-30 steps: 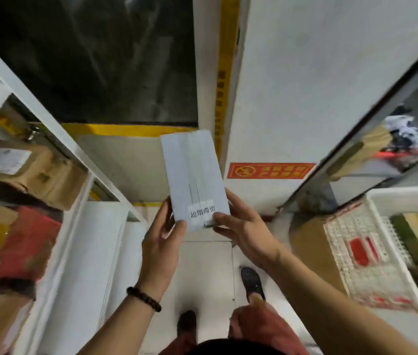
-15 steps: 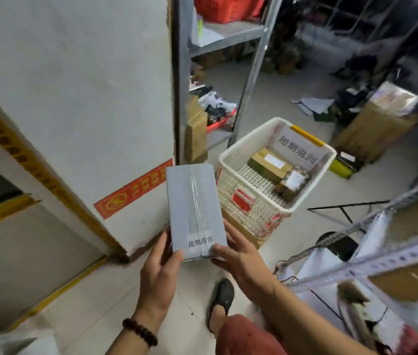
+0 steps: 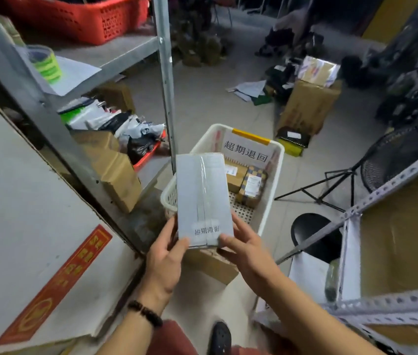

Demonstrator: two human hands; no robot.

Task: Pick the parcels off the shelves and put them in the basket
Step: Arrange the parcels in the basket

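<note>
I hold a flat grey parcel (image 3: 202, 196) with a small white label in front of me, above the near end of the white basket (image 3: 274, 180). My left hand (image 3: 167, 257) grips its lower left corner, thumb on top. My right hand (image 3: 246, 252) grips the lower right corner the same way. The basket stands on the floor and carries a white sign with a yellow strip at its far wall. Two small brown boxes (image 3: 247, 181) lie inside it.
A metal shelf post (image 3: 167, 80) rises left of the basket, with cardboard boxes (image 3: 115, 170) and bags on the low shelf and a red crate (image 3: 74, 16) above. A second rack (image 3: 387, 252) with a box stands at right. A fan (image 3: 397, 160) and cartons sit beyond.
The view has swung right from the wall and left shelves to the basket. The parcel, still in both hands, now hangs over the basket's near end.
</note>
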